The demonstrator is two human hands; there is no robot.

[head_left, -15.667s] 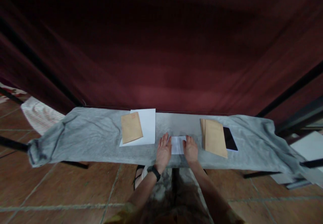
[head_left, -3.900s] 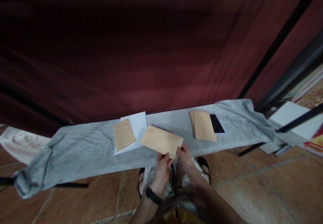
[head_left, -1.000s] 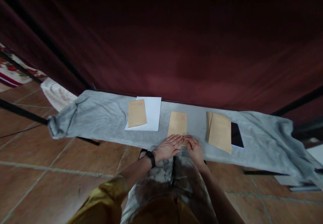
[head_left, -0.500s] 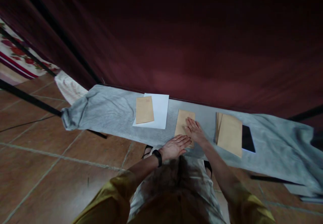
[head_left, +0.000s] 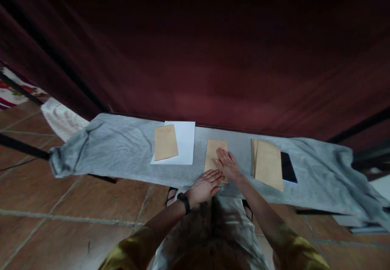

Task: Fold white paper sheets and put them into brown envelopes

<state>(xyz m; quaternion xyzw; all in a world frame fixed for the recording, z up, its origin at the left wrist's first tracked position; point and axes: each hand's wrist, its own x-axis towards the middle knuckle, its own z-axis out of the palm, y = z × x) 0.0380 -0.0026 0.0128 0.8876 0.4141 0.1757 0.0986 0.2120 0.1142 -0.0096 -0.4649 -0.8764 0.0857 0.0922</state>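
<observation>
A brown paper envelope (head_left: 212, 154) lies in front of me on the grey cloth (head_left: 128, 152), its near end partly hidden by my hands. My right hand (head_left: 228, 164) rests flat on its middle with fingers stretched out. Across the near end lies my left hand (head_left: 205, 186), palm down and fingers extended, a dark band on its wrist. To the left, another brown envelope (head_left: 166, 142) sits partly over white paper (head_left: 185, 144). Over on the right is a small stack of brown envelopes (head_left: 268, 165), overlapping a dark flat tablet-like device (head_left: 288, 167).
The grey cloth covers a long narrow bench, rumpled at both ends. A dark red fabric panel (head_left: 201, 79) rises along its far edge. Black bars slant at both sides, and tiled floor (head_left: 100, 209) shows below.
Since the earliest frame, the small white sheet has gone from view and an envelope lies in its place. Within the last second my right hand has moved from the envelope's near end to its middle.
</observation>
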